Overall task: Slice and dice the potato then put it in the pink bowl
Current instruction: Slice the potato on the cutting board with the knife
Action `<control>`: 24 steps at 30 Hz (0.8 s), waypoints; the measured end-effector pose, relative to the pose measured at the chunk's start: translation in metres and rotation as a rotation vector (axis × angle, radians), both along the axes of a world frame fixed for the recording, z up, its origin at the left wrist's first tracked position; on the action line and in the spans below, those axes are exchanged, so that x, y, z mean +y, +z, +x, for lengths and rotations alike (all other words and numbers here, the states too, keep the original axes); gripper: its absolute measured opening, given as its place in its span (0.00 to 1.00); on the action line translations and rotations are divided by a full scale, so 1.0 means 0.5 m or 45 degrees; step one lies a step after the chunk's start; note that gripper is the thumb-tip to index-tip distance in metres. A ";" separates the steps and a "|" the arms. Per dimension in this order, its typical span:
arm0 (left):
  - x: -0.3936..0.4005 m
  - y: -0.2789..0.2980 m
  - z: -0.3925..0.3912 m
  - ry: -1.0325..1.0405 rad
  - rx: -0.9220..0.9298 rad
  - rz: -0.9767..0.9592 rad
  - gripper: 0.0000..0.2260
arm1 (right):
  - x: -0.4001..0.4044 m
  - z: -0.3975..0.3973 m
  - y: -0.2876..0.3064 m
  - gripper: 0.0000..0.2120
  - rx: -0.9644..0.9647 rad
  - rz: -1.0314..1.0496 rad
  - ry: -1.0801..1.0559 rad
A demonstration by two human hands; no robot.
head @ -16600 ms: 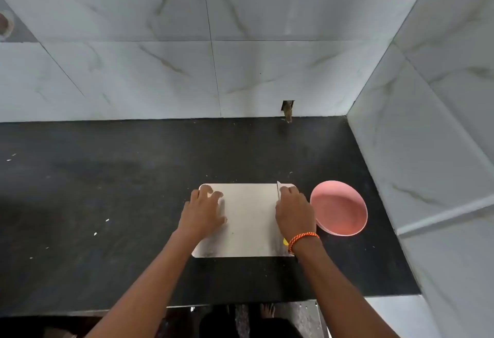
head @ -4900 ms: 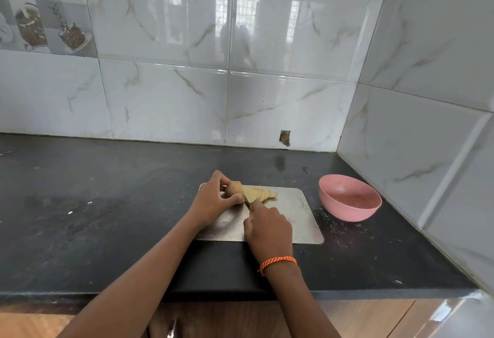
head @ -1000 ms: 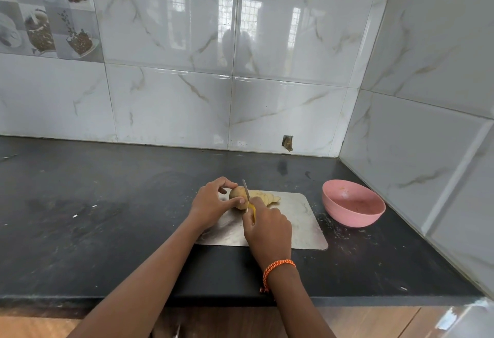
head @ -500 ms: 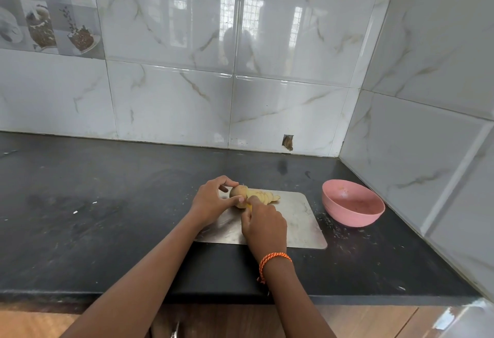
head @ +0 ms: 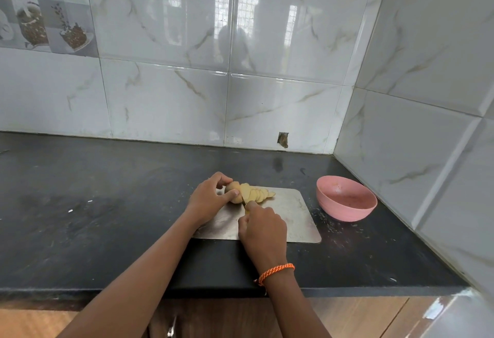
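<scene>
Potato (head: 232, 192) half sliced on one steel cutting board (head: 290, 216).
One left hand (head: 207, 200) grips the uncut end with curled fingers; one right hand (head: 263, 226) is clenched on a knife handle, blade mostly hidden. Overlapping slices (head: 257, 193), too merged to count, fan rightward. One pink bowl (head: 346, 198) on the counter (head: 107, 217) holds no potato.

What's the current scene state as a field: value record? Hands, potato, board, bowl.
left hand: grips the uncut end of the brown-skinned potato
right hand: holds a knife, mostly hidden, blade at the cut face
pale round potato slices: fanned to the right of the uncut end, on the board
flat steel cutting board: on the black stone counter
round pink plastic bowl: right of the board, no potato inside
dicing: not started
</scene>
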State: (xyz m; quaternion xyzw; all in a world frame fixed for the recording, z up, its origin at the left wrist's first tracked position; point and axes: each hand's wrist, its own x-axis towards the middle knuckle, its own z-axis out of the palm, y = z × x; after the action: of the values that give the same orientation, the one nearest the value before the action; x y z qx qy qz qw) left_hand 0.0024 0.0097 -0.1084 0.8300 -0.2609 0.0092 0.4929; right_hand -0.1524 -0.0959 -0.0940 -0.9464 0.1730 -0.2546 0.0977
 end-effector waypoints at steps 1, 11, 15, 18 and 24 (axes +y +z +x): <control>0.000 0.001 -0.001 0.001 -0.003 0.009 0.14 | 0.002 -0.001 0.002 0.05 0.001 -0.015 -0.002; 0.002 0.010 -0.010 -0.058 -0.029 0.006 0.20 | 0.004 -0.002 0.006 0.06 0.023 -0.029 -0.005; 0.004 0.009 -0.009 -0.035 -0.014 -0.010 0.19 | 0.006 -0.003 0.006 0.05 0.017 -0.022 -0.003; 0.002 0.007 -0.008 -0.005 -0.021 0.009 0.18 | 0.006 -0.003 0.007 0.06 0.031 -0.036 -0.004; -0.004 0.004 -0.007 0.055 -0.044 0.054 0.13 | 0.005 -0.001 0.006 0.09 0.031 -0.012 -0.019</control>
State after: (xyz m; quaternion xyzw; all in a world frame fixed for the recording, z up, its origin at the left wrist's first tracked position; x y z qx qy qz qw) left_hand -0.0011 0.0076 -0.1066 0.8454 -0.2514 0.0287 0.4704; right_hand -0.1531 -0.0935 -0.0910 -0.9486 0.1798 -0.2447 0.0891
